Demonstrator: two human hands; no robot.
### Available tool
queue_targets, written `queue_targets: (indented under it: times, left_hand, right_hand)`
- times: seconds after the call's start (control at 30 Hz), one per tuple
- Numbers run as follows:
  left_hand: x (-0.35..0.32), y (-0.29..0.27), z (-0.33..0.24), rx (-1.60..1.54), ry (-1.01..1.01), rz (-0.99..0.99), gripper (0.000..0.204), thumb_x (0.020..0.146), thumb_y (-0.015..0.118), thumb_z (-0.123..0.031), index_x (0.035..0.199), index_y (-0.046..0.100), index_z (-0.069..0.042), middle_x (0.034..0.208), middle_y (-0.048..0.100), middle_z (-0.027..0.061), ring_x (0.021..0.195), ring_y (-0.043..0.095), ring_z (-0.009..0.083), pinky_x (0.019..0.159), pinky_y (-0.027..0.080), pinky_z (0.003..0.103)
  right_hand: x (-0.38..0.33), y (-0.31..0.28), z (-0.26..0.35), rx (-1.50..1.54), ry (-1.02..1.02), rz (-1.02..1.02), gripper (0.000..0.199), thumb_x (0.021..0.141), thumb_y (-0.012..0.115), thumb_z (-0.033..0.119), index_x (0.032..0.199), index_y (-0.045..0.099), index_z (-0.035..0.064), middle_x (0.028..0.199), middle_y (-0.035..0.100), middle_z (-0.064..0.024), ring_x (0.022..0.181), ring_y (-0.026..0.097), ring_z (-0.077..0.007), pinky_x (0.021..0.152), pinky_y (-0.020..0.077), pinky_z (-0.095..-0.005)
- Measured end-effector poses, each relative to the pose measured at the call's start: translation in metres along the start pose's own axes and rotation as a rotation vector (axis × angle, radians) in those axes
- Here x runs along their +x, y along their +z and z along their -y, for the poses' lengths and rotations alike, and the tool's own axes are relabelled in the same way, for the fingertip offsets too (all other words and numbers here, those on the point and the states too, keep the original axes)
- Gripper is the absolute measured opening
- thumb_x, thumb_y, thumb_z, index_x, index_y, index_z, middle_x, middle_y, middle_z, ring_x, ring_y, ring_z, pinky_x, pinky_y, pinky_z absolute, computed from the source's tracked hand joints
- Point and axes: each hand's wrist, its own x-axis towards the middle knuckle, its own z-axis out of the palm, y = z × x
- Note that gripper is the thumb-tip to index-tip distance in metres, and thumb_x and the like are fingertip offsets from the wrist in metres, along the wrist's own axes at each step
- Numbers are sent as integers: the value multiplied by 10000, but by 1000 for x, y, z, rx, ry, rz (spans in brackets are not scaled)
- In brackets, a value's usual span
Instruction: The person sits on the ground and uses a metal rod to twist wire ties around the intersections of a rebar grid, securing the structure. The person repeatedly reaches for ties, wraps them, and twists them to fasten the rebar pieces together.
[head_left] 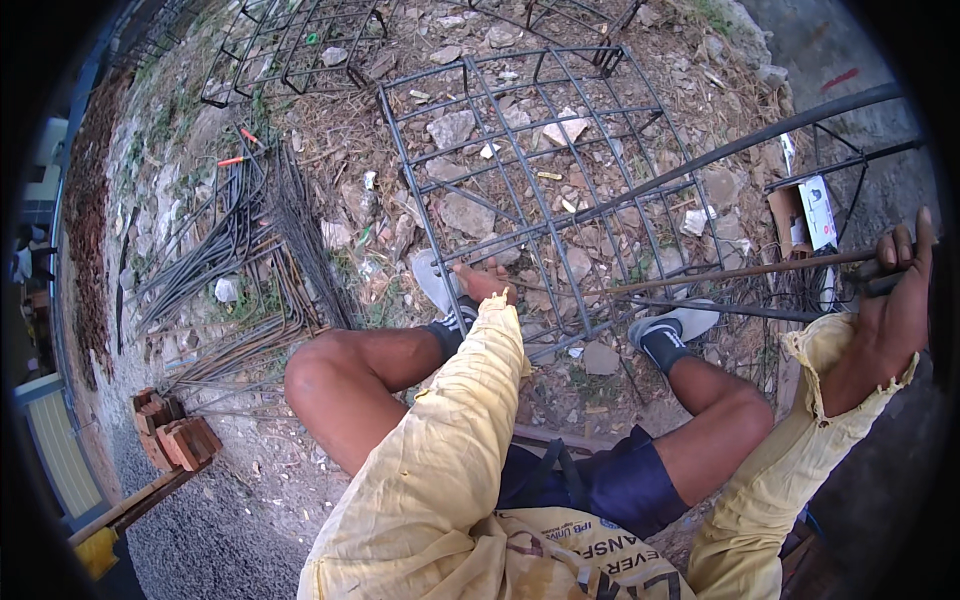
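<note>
A rebar cage [570,205] of dark steel bars lies before me, between and beyond my feet. At its near left side my left hand [487,281] is closed around a bar; the fingertips are partly hidden. Far to the right, my raised right hand [893,285] has its fingers curled around the outer end of a long brownish steel rod [740,272], one finger pointing up. The rod runs leftward over the cage's near part. A dark piece also shows at that palm, too unclear to name.
Bent rebar pieces [215,240] and a bundle of thin wire [305,235] lie left. Bricks [175,435] are stacked at lower left. Another cage [300,50] stands at the back. A thick dark bar [760,138] slants overhead right, near a cardboard box [800,215]. Rubble covers the ground.
</note>
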Motion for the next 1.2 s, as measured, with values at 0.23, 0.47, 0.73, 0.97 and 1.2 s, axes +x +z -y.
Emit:
queue_targets:
  times: [0.23,0.47,0.73,0.97,1.2]
  left_hand:
    - [17,-3,-4,-90,-166,165,423,954,479,-500,1175,490,-141,899,563,56,644,534,177,458,388,294]
    - [1,15,-17,43,-45,-101,321,957,480,-379,1040,484,-69,778,462,60,549,460,150,378,358,283]
    - [25,-1,-14,29,-16,56,342,952,485,-382,1046,488,-53,855,523,88,588,478,174,416,401,316]
    - [28,-8,-10,152,-110,109,523,953,427,-559,1201,501,-104,1078,522,125,861,524,246,688,491,396]
    - [15,0,-16,151,-299,65,657,930,356,-650,1197,485,-64,970,552,149,774,507,257,828,448,453]
  right_hand:
    - [13,-7,-12,1,-58,-54,199,994,471,92,1115,520,-58,685,331,-3,624,352,-87,546,329,-220]
    - [-17,7,11,261,78,356,219,992,503,240,990,571,32,616,425,-36,530,404,-98,449,351,-230]
    - [-31,9,20,554,78,510,201,1005,484,272,944,574,104,529,369,-8,461,364,-76,381,303,-221]
    - [-22,1,17,651,40,652,203,977,443,36,1110,484,-113,972,530,-130,602,388,-60,513,347,-203]
    - [-22,16,9,472,33,441,116,952,562,91,895,487,23,703,428,-10,572,366,-57,486,318,-204]
